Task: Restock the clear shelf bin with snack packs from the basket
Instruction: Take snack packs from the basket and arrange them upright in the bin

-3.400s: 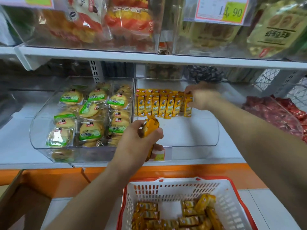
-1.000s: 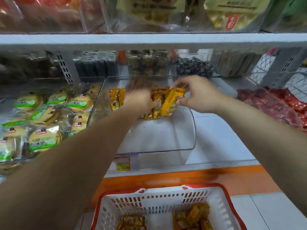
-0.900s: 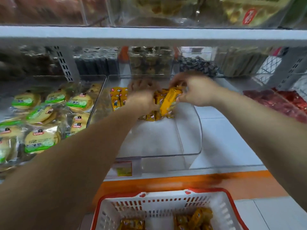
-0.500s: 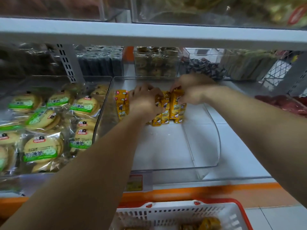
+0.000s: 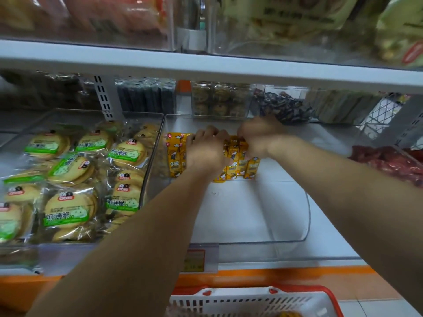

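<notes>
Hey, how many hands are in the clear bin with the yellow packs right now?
2. The left hand curls over the middle of the row of yellow packs; the right hand grips packs at the row's right end. Both are inside the bin.

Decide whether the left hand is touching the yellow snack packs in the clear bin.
Touching. The head view shows the left hand resting on the yellow snack packs, fingers curled over their tops, no gap visible.

Clear glossy plastic bin [image 5: 306, 216], shiny yellow foil snack packs [image 5: 233, 161], white slotted plastic basket [image 5: 240, 302]
</notes>
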